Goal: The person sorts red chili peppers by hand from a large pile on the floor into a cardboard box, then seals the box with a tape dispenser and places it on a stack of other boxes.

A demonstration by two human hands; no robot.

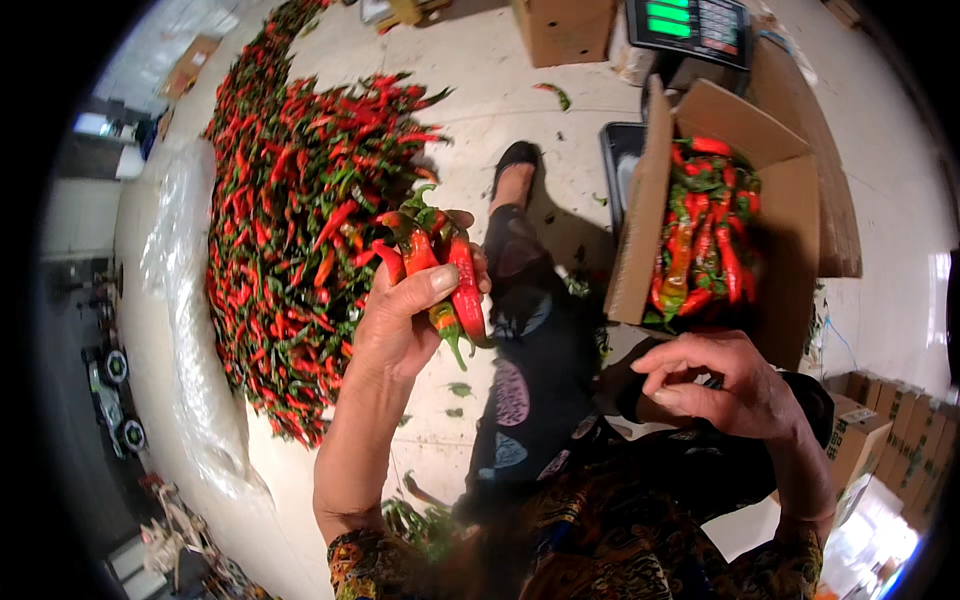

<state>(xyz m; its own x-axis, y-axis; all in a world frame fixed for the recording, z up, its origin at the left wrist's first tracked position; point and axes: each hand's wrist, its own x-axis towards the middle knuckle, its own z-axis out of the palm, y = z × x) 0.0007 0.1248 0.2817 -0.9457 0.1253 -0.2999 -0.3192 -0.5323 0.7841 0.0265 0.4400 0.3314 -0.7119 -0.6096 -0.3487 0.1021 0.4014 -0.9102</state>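
Note:
My left hand (405, 310) is closed round a small bunch of chili peppers (468, 290), red with some green, its thumb pressed across them. The bunch is held up in front of a large heap of red and green chili peppers (290, 230) on the floor. My right hand (715, 385) hangs just on the near side of an open cardboard box (795, 210). Its fingers are loosely bent, the thumb stands apart from them, and I see nothing in it. Inside the box lie mostly red chili peppers (705, 235), roughly lengthwise.
The box stands on a scale with a lit green display (690, 25). Clear plastic sheeting (205, 340) edges the heap on the left. Another carton (565, 30) stands at the back; stacked cartons (900, 440) are at the right. Green peppers (420, 525) lie near my left elbow.

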